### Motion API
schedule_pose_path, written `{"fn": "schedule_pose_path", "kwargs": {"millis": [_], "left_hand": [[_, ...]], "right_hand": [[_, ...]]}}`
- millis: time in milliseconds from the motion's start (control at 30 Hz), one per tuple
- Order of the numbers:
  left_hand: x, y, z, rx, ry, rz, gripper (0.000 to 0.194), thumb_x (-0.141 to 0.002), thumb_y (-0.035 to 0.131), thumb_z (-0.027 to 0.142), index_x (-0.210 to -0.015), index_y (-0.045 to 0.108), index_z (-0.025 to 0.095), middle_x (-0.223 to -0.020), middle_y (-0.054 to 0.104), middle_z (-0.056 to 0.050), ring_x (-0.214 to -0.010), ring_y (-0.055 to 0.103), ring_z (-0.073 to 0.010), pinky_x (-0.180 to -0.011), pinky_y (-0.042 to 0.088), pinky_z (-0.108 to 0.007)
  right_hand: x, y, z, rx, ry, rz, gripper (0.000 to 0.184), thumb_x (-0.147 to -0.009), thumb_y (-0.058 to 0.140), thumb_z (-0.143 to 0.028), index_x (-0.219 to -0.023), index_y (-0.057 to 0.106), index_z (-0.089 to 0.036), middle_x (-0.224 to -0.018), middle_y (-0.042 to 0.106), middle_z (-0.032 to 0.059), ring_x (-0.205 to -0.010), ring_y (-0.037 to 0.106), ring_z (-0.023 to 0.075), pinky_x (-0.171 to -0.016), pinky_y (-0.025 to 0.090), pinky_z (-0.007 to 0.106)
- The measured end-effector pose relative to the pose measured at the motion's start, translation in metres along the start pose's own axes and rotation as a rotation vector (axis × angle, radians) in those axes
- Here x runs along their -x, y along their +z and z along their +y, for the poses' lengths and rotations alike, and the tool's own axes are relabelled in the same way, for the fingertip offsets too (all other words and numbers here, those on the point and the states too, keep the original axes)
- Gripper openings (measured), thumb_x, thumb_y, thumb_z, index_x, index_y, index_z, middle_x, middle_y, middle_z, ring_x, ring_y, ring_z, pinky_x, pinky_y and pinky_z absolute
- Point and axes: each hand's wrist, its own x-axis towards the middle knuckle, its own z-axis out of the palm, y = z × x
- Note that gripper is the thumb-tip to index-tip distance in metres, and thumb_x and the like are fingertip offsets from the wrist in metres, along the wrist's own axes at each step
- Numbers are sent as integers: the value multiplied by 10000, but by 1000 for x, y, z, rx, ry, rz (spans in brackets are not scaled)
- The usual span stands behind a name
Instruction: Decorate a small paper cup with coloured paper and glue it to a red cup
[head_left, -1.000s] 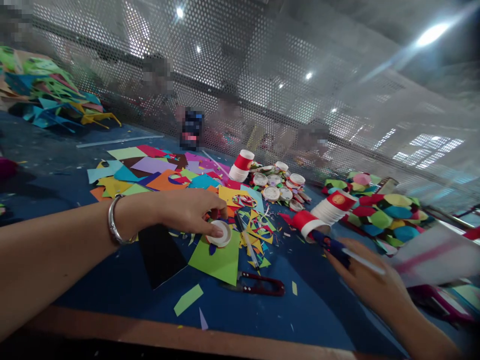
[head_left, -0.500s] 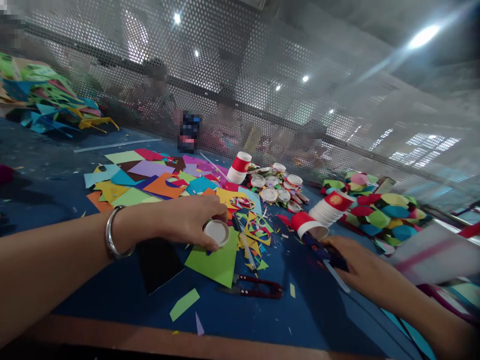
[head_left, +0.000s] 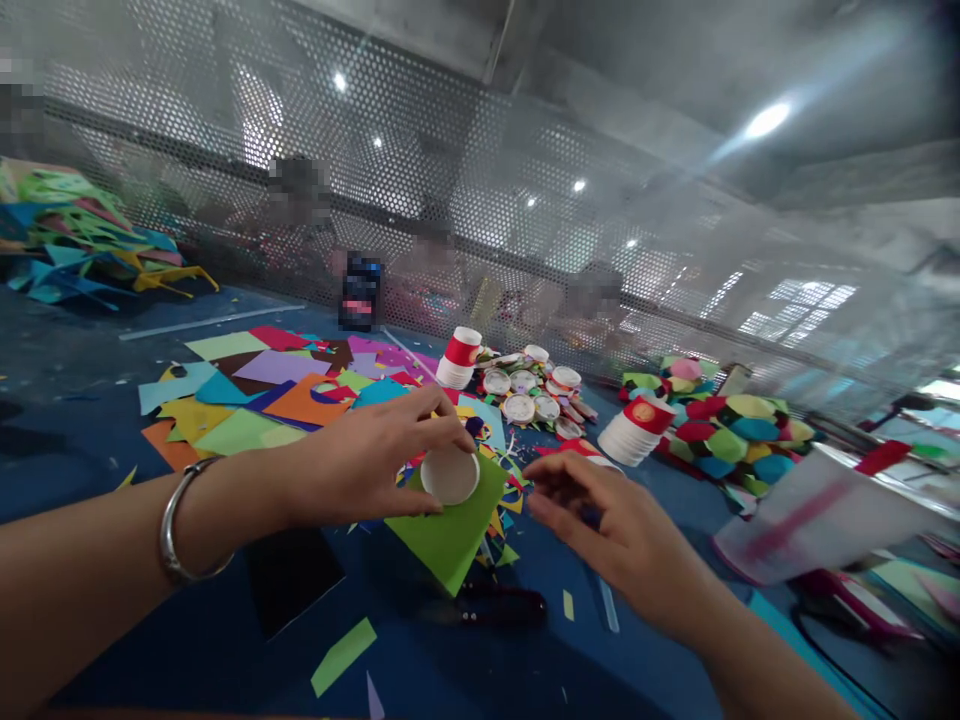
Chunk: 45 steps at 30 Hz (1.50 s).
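My left hand (head_left: 397,450) grips a white round cut-off cup piece (head_left: 450,475) between thumb and fingers. This piece sits against a bright green paper square (head_left: 450,545), which looks tilted up off the table. Just to the right, my right hand (head_left: 592,510) hovers with fingers apart and slightly curled, holding nothing. Below it lies a glue gun, mostly hidden, with its clear glue stick (head_left: 608,606) showing. Dark red thread snips (head_left: 502,605) lie under the green square's lower corner. A black paper piece (head_left: 292,580) rests below my left wrist.
Coloured paper sheets and scraps (head_left: 274,367) spread behind my left hand. Farther back are a red-and-white cup stack (head_left: 460,357), a pile of cup pieces (head_left: 519,408) and another stack (head_left: 636,430). A translucent drink cup (head_left: 817,515) stands right. Perforated mesh (head_left: 420,180) rises behind.
My right hand has let go of the glue gun and moved left toward the cup piece. My left hand has raised the cup piece, and the green square has tilted up with it.
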Motion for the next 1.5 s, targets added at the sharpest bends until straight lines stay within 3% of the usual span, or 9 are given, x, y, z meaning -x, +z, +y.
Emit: {"fn": "schedule_pose_path", "kwargs": {"millis": [133, 267, 400, 467, 533, 633, 767, 1233, 1500], "left_hand": [[1, 1, 3, -62, 52, -3, 440, -861, 715, 253, -1271, 555, 278, -1296, 513, -62, -1120, 565, -238, -877, 484, -341], [1, 2, 3, -108, 88, 29, 437, -902, 671, 248, -1317, 542, 297, -1315, 496, -75, -1157, 546, -246, -915, 480, -365], [0, 8, -4, 21, -39, 192, 793, -783, 810, 381, -1464, 407, 339, -1379, 459, -92, -1263, 468, -299, -1048, 408, -462], [-2, 13, -10, 216, -186, 183, 954, -711, 852, 452, -1503, 340, 308, -1368, 494, -108, -1202, 516, -297, -1002, 439, -452], [-4, 17, -16, 447, -297, 83, 900, -716, 838, 467, -1466, 392, 245, -1250, 590, -103, -1084, 586, -262, -908, 477, -391], [-7, 22, -20, 623, -356, -58, 573, -741, 802, 496, -1190, 612, 195, -1010, 679, -50, -908, 621, -211, -760, 463, -309], [-8, 24, -20, 771, -371, -86, 400, -739, 797, 507, -955, 658, 201, -887, 697, -15, -819, 609, -177, -698, 424, -279], [-8, 27, -18, 1017, -420, -18, 287, -758, 820, 401, -946, 701, 221, -969, 716, -13, -914, 635, -173, -835, 460, -298], [-6, 23, -18, 978, -398, -129, 319, -811, 775, 436, -1090, 743, 284, -1156, 738, -30, -1047, 653, -208, -928, 467, -323]], "right_hand": [[-17, 21, -8, -235, -30, -36, 220, -993, 568, -443, -1049, 634, -240, -899, 685, 13, -799, 609, 165, -695, 488, 293], [-25, 31, -3, -334, -33, -4, 176, -992, 573, -396, -976, 631, -230, -843, 636, 0, -758, 555, 153, -659, 456, 284], [-25, 33, 2, -357, -29, 74, 155, -977, 580, -366, -948, 631, -222, -779, 600, -16, -688, 533, 138, -613, 443, 277], [-24, 33, 3, -361, -13, 89, 161, -969, 584, -369, -962, 637, -217, -775, 613, -13, -681, 548, 141, -608, 452, 280], [-23, 33, 4, -377, 2, 89, 173, -961, 589, -377, -964, 638, -212, -784, 629, -6, -690, 569, 146, -611, 462, 284], [-22, 33, 6, -420, 13, 83, 189, -952, 592, -389, -957, 638, -206, -787, 635, 1, -694, 580, 150, -603, 465, 284], [-25, 35, 8, -479, 22, 73, 202, -937, 609, -398, -941, 640, -198, -772, 629, 0, -669, 557, 141, -578, 455, 275], [-25, 42, 13, -544, 70, 211, 291, -952, 607, -484, -1033, 658, -209, -825, 636, 19, -691, 582, 156, -568, 489, 276], [-23, 41, 5, -483, 108, 322, 317, -930, 616, -511, -984, 656, -201, -746, 630, 11, -632, 561, 147, -534, 467, 259]]}}
